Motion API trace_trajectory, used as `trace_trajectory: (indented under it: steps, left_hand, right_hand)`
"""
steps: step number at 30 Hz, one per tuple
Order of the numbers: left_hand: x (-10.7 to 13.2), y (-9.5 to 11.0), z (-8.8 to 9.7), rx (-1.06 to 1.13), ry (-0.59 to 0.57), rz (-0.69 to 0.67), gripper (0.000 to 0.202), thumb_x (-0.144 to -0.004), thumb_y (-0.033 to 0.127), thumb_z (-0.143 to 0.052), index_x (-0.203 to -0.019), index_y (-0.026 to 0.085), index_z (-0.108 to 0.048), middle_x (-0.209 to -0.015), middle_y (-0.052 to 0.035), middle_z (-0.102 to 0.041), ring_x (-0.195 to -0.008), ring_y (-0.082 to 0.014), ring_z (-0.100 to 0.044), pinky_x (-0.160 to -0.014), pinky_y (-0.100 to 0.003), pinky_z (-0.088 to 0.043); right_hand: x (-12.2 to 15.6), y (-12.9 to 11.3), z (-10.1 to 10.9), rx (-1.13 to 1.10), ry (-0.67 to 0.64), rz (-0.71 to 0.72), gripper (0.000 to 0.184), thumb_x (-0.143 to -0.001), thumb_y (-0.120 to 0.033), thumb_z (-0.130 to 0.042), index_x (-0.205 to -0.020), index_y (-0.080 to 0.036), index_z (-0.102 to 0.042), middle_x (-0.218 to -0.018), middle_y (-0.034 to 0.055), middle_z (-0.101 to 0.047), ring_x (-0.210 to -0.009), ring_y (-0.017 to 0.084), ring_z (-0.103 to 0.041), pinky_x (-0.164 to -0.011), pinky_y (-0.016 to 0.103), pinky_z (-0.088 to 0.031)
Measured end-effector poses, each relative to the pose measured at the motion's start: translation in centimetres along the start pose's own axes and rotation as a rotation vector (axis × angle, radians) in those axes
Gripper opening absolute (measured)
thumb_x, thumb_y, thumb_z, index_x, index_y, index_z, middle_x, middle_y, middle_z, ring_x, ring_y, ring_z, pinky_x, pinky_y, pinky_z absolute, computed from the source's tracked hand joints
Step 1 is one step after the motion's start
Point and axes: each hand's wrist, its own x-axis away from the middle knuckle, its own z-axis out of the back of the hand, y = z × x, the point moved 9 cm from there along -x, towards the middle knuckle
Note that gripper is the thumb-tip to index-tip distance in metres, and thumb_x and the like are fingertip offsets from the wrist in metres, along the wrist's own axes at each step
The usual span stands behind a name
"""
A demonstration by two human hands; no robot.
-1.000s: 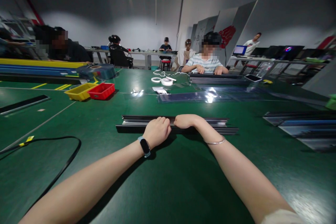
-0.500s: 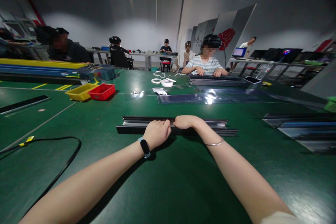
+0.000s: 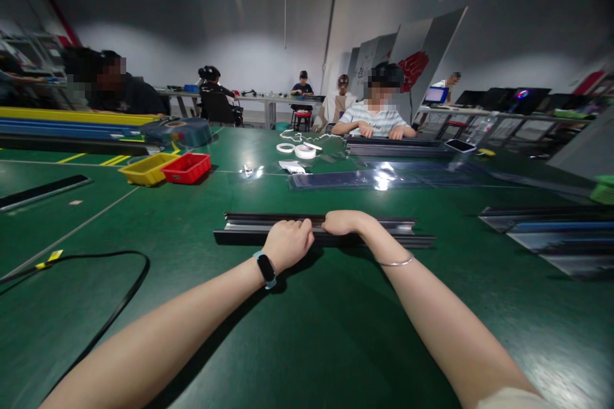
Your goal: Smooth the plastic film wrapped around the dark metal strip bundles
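Note:
A long black channel-shaped profile (image 3: 244, 238) with a pale inner strip lies crosswise on the green table in front of me. My left hand (image 3: 289, 244), with a watch at the wrist, is closed over the near edge of the profile around its middle. Just right of it, my right hand (image 3: 343, 222) is bent down into the channel with its fingers curled. Whatever those right fingertips pinch is hidden behind the hand. A small gap separates the two hands.
Yellow (image 3: 148, 169) and red (image 3: 187, 168) bins stand at the left, near a black cable (image 3: 125, 300). Clear film (image 3: 336, 179) and white tape rolls (image 3: 306, 151) lie beyond the profile. More profiles (image 3: 542, 230) rest at right. A co-worker (image 3: 377, 112) sits opposite.
My right hand has slid slightly to the right along the profile, widening the gap between my hands. My left hand and the profile have hardly moved.

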Motion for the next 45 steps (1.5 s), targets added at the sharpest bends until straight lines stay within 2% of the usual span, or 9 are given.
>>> trace_trajectory:
  steps: [13, 18, 21, 24, 27, 30, 35, 45]
  left_hand:
    - [0.0, 0.0, 0.5, 0.018, 0.013, 0.016, 0.022, -0.084, 0.024, -0.032, -0.075, 0.016, -0.05, -0.063, -0.0042, -0.057, -0.06, -0.016, -0.054, -0.059, -0.029, -0.038]
    - [0.0, 0.0, 0.5, 0.003, 0.016, 0.024, 0.021, -0.084, 0.024, -0.032, -0.076, 0.017, -0.05, -0.063, -0.0038, -0.057, -0.06, -0.0163, -0.055, -0.059, -0.029, -0.039]
    - [0.1, 0.1, 0.4, -0.007, 0.018, 0.022, 0.021, -0.084, 0.024, -0.033, -0.075, 0.017, -0.05, -0.062, -0.0035, -0.057, -0.059, -0.016, -0.054, -0.059, -0.028, -0.038]
    - [0.0, 0.2, 0.3, -0.011, 0.019, 0.011, 0.02, -0.084, 0.023, -0.033, -0.075, 0.017, -0.05, -0.062, -0.0031, -0.057, -0.059, -0.0159, -0.054, -0.059, -0.028, -0.038]
    - [0.0, 0.3, 0.3, -0.012, 0.016, 0.005, 0.02, -0.084, 0.023, -0.032, -0.075, 0.017, -0.049, -0.062, -0.003, -0.057, -0.06, -0.016, -0.054, -0.059, -0.029, -0.038]
    - [-0.1, 0.3, 0.3, -0.012, 0.013, 0.005, 0.021, -0.084, 0.023, -0.032, -0.075, 0.016, -0.049, -0.061, -0.003, -0.057, -0.06, -0.0158, -0.054, -0.059, -0.028, -0.038]
    - [0.0, 0.3, 0.4, -0.005, 0.013, 0.002, 0.021, -0.085, 0.023, -0.031, -0.075, 0.016, -0.049, -0.061, -0.003, -0.056, -0.06, -0.016, -0.054, -0.059, -0.029, -0.038]
    - [0.0, 0.4, 0.5, -0.01, 0.017, -0.009, 0.02, -0.084, 0.023, -0.032, -0.074, 0.016, -0.049, -0.061, -0.0027, -0.056, -0.06, -0.0155, -0.054, -0.059, -0.028, -0.038]
  right_hand:
    - [0.9, 3.3, -0.4, -0.057, 0.082, -0.082, 0.042, -0.077, -0.027, -0.032, -0.094, -0.004, -0.063, -0.095, 0.0193, -0.062, -0.075, 0.019, -0.06, -0.056, 0.023, -0.038]
    - [1.8, 3.6, -0.5, -0.065, 0.168, -0.095, 0.042, -0.08, -0.028, -0.03, -0.092, -0.005, -0.063, -0.093, 0.0191, -0.062, -0.079, 0.021, -0.059, -0.061, 0.024, -0.038]
    - [2.9, 3.6, -0.9, -0.059, 0.287, -0.114, 0.046, -0.083, -0.03, -0.023, -0.088, -0.01, -0.064, -0.095, 0.0159, -0.062, -0.085, 0.02, -0.058, -0.067, 0.025, -0.037]
    - [4.7, 3.6, -0.6, -0.02, 0.555, -0.174, 0.056, -0.087, -0.04, -0.016, -0.077, -0.015, -0.065, -0.082, 0.011, -0.065, -0.076, 0.019, -0.059, -0.066, 0.026, -0.035]
    - [6.3, 2.9, -0.3, 0.051, 0.788, -0.162, 0.058, -0.088, -0.04, -0.015, -0.069, -0.015, -0.063, -0.073, 0.009, -0.064, -0.071, 0.017, -0.057, -0.063, 0.025, -0.032]
    - [7.0, 2.2, -0.1, 0.082, 0.889, -0.13, 0.054, -0.088, -0.037, -0.018, -0.067, -0.013, -0.06, -0.07, 0.0087, -0.062, -0.069, 0.015, -0.056, -0.061, 0.024, -0.03]
    - [7.0, 2.0, 0.2, 0.093, 0.905, -0.113, 0.053, -0.089, -0.037, -0.017, -0.066, -0.014, -0.059, -0.067, 0.0079, -0.062, -0.066, 0.014, -0.056, -0.058, 0.024, -0.029]
    - [5.8, 2.1, -0.1, 0.147, 0.776, -0.134, 0.053, -0.088, -0.037, -0.019, -0.078, -0.011, -0.065, -0.071, 0.0121, -0.064, -0.067, 0.019, -0.059, -0.058, 0.025, -0.034]
